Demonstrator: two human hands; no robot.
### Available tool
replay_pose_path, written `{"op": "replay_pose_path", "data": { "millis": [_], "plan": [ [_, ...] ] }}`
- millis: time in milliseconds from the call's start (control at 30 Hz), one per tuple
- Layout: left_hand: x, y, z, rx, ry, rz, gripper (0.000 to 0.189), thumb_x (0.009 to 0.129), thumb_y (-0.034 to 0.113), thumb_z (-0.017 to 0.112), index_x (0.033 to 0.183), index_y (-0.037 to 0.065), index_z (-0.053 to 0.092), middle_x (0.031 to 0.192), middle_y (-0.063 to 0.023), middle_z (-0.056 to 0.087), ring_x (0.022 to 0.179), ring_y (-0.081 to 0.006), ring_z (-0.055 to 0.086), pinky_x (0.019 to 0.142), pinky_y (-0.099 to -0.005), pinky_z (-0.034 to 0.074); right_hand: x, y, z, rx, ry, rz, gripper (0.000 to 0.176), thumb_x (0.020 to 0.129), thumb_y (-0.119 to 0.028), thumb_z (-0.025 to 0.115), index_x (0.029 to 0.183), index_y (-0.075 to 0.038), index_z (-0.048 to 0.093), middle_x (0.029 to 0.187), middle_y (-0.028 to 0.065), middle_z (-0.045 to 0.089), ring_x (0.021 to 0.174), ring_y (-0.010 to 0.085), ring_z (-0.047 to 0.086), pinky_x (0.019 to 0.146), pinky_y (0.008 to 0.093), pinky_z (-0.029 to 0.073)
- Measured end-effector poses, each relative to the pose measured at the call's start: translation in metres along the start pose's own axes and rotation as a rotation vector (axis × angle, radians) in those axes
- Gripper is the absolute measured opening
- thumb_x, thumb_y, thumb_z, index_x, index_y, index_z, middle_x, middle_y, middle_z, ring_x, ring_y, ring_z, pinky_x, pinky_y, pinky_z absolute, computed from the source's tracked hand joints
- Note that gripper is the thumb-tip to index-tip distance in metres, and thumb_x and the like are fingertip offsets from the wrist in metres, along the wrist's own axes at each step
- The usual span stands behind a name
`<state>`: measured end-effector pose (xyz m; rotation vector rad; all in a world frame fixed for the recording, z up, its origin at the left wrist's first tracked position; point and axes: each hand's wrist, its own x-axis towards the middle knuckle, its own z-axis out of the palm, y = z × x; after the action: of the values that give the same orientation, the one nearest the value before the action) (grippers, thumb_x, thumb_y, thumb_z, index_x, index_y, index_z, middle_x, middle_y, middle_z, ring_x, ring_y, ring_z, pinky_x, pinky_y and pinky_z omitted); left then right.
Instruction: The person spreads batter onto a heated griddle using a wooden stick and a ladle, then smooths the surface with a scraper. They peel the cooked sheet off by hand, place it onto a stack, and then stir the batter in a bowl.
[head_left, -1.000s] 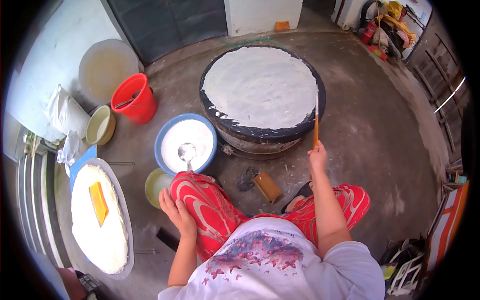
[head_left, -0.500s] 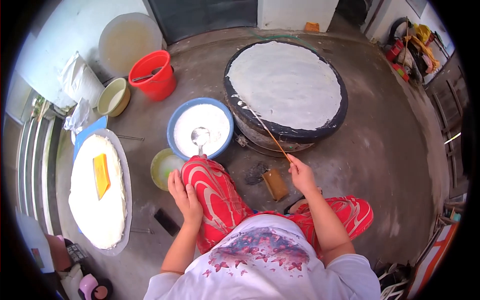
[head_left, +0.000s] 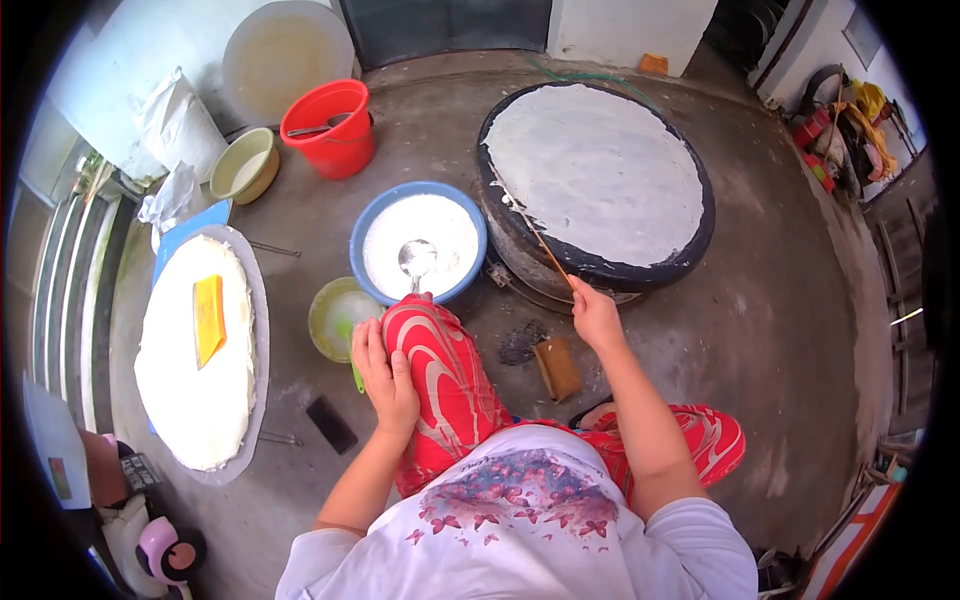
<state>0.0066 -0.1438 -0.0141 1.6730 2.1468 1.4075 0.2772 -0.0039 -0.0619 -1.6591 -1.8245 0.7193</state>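
My right hand (head_left: 598,315) is closed around the end of a thin wooden stick (head_left: 545,243). The stick's far part lies along the left edge of a thin whitish batter sheet (head_left: 600,175), which covers most of a round black griddle (head_left: 690,245). My left hand (head_left: 388,375) rests on my left knee with its fingers stretched out, holding nothing. Just ahead of that knee, a metal ladle (head_left: 417,257) lies in a blue basin (head_left: 358,250) of white batter. Beside my left fingers stands a green bowl (head_left: 322,330) with a green-handled tool (head_left: 357,377) in it, partly hidden.
On the left, a stand bears a stack of white sheets (head_left: 195,400) with a yellow scraper (head_left: 209,318) on top. A red bucket (head_left: 335,155), an olive basin (head_left: 262,180) and a white sack (head_left: 180,125) stand behind. A phone (head_left: 331,424) and a brown block (head_left: 557,368) lie on the floor.
The stick's tip has moved farther back along the left edge of the batter sheet. My left hand stays on the knee. The whole view has shifted slightly.
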Motion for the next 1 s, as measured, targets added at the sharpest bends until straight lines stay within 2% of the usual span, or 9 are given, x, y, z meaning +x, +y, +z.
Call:
{"op": "replay_pose_path", "data": {
  "millis": [167, 367, 467, 567, 733, 800, 867, 967, 1000],
  "plan": [
    [-0.003, -0.002, -0.002, -0.017, 0.029, -0.032, 0.044, 0.087, 0.017, 0.040, 0.125, -0.005, 0.036, 0.127, -0.0216, 0.035, 0.120, -0.0358, 0.030, 0.101, -0.0414, 0.021, -0.010, 0.024, -0.025, 0.019, -0.044, -0.011, 0.028, 0.083, -0.012, 0.049, 0.109, -0.013, 0.056, 0.093, 0.0184, 0.058, 0.088, 0.0343, 0.055, 0.073, 0.0372, 0.046],
    [-0.004, -0.005, -0.005, -0.021, 0.032, -0.022, 0.044, 0.087, 0.017, 0.040, 0.125, -0.004, 0.036, 0.127, -0.0215, 0.035, 0.120, -0.0360, 0.030, 0.101, -0.0413, 0.021, -0.033, 0.020, -0.056, 0.005, -0.103, 0.059, 0.029, 0.082, -0.009, 0.049, 0.110, -0.013, 0.056, 0.082, 0.0194, 0.060, 0.073, 0.0316, 0.060, 0.066, 0.0329, 0.047],
    [-0.004, -0.005, -0.005, -0.022, 0.029, -0.021, 0.044, 0.087, 0.017, 0.039, 0.125, -0.005, 0.035, 0.128, -0.0215, 0.035, 0.120, -0.0360, 0.030, 0.101, -0.0414, 0.021, -0.044, 0.025, -0.065, -0.012, -0.078, 0.014, 0.028, 0.083, -0.009, 0.049, 0.110, -0.011, 0.057, 0.070, 0.0163, 0.060, 0.060, 0.0235, 0.060, 0.060, 0.0296, 0.046],
    [-0.005, -0.008, -0.006, -0.023, 0.023, -0.018, 0.044, 0.087, 0.017, 0.039, 0.125, -0.004, 0.035, 0.128, -0.0216, 0.034, 0.121, -0.0360, 0.029, 0.101, -0.0414, 0.020, -0.059, 0.035, -0.072, 0.107, -0.136, 0.083, 0.028, 0.084, -0.009, 0.048, 0.111, -0.009, 0.057, 0.064, 0.0084, 0.059, 0.051, 0.0150, 0.054, 0.052, 0.0261, 0.043],
    [-0.008, -0.008, -0.007, -0.080, 0.027, -0.060, 0.043, 0.087, 0.016, 0.039, 0.125, -0.004, 0.035, 0.127, -0.0209, 0.035, 0.121, -0.0345, 0.030, 0.101, -0.0394, 0.020, -0.072, 0.020, -0.081, 0.659, -0.207, 0.496, 0.031, 0.090, -0.014, 0.040, 0.120, -0.010, 0.048, 0.065, 0.0018, 0.056, 0.044, 0.0059, 0.042, 0.041, 0.0190, 0.034],
    [-0.005, -0.008, -0.007, -0.125, 0.030, -0.082, 0.043, 0.087, 0.016, 0.039, 0.125, -0.004, 0.035, 0.127, -0.0202, 0.035, 0.121, -0.0331, 0.030, 0.101, -0.0381, 0.021, -0.069, 0.007, -0.083, 0.634, -0.249, 0.491, 0.031, 0.091, -0.014, 0.038, 0.121, -0.010, 0.047, 0.066, 0.0033, 0.056, 0.045, 0.0058, 0.042, 0.041, 0.0188, 0.035],
    [-0.003, -0.011, -0.007, -0.466, 0.088, -0.193, 0.041, 0.088, 0.014, 0.038, 0.125, -0.003, 0.036, 0.127, -0.0177, 0.035, 0.120, -0.0277, 0.033, 0.100, -0.0340, 0.023, -0.060, -0.006, -0.081, 0.610, -0.305, 0.475, 0.032, 0.092, -0.015, 0.036, 0.122, -0.009, 0.046, 0.068, 0.0048, 0.056, 0.046, 0.0056, 0.042, 0.042, 0.0186, 0.035],
    [0.004, -0.033, -0.011, -0.365, 0.142, -0.300, 0.039, 0.089, 0.014, 0.039, 0.124, -0.002, 0.039, 0.128, -0.0153, 0.035, 0.118, -0.0232, 0.035, 0.097, -0.0314, 0.027, -0.043, -0.031, -0.068, 0.533, -0.453, 0.450, 0.038, 0.088, -0.009, 0.042, 0.126, -0.011, 0.042, 0.073, 0.0047, 0.057, 0.047, 0.0052, 0.044, 0.042, 0.0183, 0.037],
    [0.002, -0.053, -0.004, -0.426, 0.200, -0.355, 0.037, 0.088, 0.013, 0.041, 0.123, -0.001, 0.041, 0.125, -0.0140, 0.038, 0.117, -0.0224, 0.036, 0.096, -0.0308, 0.029, -0.039, -0.043, -0.063, 0.564, -0.509, 0.275, 0.046, 0.085, -0.004, 0.045, 0.130, -0.012, 0.036, 0.076, 0.0047, 0.058, 0.049, 0.0053, 0.045, 0.044, 0.0183, 0.038]
  ]
}}
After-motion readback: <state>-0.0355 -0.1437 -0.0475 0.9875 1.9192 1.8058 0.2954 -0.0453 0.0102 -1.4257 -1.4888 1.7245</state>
